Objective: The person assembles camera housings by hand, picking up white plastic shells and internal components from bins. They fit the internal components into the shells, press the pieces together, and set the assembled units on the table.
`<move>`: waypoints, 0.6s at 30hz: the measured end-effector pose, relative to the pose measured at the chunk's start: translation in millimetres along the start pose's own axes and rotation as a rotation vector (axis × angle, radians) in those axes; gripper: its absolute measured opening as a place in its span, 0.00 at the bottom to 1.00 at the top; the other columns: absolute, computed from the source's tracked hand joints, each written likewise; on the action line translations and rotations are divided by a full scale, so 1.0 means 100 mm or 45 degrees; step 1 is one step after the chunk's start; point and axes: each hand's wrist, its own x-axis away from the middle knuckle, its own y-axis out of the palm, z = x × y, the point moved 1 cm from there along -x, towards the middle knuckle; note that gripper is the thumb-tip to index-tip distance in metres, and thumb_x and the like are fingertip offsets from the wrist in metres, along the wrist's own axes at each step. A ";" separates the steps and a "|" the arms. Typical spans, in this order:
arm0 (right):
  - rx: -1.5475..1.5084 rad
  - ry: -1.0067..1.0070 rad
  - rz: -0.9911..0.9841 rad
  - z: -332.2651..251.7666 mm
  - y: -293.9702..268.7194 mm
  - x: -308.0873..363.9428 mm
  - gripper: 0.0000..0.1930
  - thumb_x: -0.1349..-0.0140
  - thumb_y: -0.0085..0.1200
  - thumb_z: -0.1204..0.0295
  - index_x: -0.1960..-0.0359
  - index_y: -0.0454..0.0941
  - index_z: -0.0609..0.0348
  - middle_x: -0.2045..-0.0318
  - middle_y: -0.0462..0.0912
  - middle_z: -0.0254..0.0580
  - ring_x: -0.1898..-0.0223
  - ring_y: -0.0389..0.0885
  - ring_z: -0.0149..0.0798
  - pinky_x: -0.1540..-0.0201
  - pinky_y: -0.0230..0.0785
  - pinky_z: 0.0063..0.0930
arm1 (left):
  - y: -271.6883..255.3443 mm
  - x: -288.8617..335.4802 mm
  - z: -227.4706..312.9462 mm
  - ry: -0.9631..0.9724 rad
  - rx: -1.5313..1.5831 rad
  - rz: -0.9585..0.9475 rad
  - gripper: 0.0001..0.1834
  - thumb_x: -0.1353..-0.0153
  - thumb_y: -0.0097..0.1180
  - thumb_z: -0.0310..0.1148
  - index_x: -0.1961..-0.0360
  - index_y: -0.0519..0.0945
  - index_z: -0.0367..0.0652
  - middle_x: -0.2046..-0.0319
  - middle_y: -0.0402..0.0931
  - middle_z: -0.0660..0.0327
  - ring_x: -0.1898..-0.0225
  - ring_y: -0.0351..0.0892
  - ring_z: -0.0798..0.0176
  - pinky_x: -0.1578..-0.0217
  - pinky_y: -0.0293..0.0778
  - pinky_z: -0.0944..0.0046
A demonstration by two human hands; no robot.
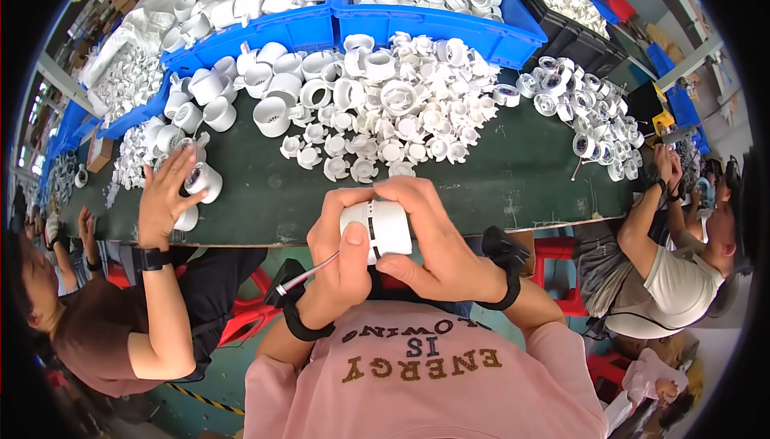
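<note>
Both my hands close around a white cylindrical plastic housing point(391, 226) with dark slots, held up in front of my chest at the table's near edge. My left hand point(335, 248) grips its left side, the thumb pressed on the wall. On the right side and top sit the fingers and thumb of my right hand point(433, 234). A thin cable point(314, 271) with a white plug end trails out past my left hand. Beyond my hands lies a heap of small white bladed plastic parts point(425, 122), with white cup-shaped housings point(273, 116) to its left.
Blue bins point(437, 28) of white parts line the table's point(265, 198) far side, beside a black crate point(581, 42). Assembled round units point(589, 106) are heaped at right. At left, a co-worker's hand point(167, 194) touches white housings; another co-worker point(666, 271) sits at right.
</note>
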 end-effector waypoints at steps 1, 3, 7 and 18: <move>-0.075 0.012 -0.043 0.02 0.06 0.03 0.39 0.36 0.50 0.55 0.33 0.47 0.70 0.40 0.57 0.60 0.42 0.60 0.54 0.38 0.51 0.44 | 0.03 0.01 0.01 0.038 -0.031 0.027 0.22 0.34 0.38 0.41 0.54 0.70 0.29 0.66 0.75 0.48 0.68 0.76 0.59 0.67 0.71 0.62; -0.140 -0.008 -0.037 0.03 0.12 0.05 0.41 0.37 0.50 0.56 0.33 0.44 0.69 0.38 0.55 0.60 0.41 0.59 0.53 0.37 0.50 0.44 | 0.05 0.03 -0.01 0.077 -0.062 0.055 0.23 0.34 0.38 0.41 0.51 0.69 0.29 0.64 0.75 0.47 0.67 0.76 0.58 0.66 0.71 0.61; -0.268 -0.055 -0.068 0.04 0.19 0.06 0.45 0.38 0.50 0.57 0.31 0.36 0.69 0.33 0.49 0.58 0.36 0.55 0.50 0.34 0.46 0.42 | 0.07 0.10 0.01 0.113 -0.009 0.074 0.24 0.34 0.36 0.44 0.49 0.64 0.31 0.60 0.73 0.46 0.64 0.75 0.59 0.62 0.71 0.60; 0.196 0.211 -0.103 0.39 0.29 -0.14 0.36 0.37 0.53 0.68 0.32 0.47 0.65 0.36 0.55 0.58 0.41 0.65 0.51 0.38 0.57 0.39 | -0.21 -0.25 -0.44 -0.263 -0.113 0.038 0.15 0.32 0.44 0.37 0.55 0.71 0.33 0.71 0.76 0.50 0.69 0.77 0.57 0.66 0.72 0.59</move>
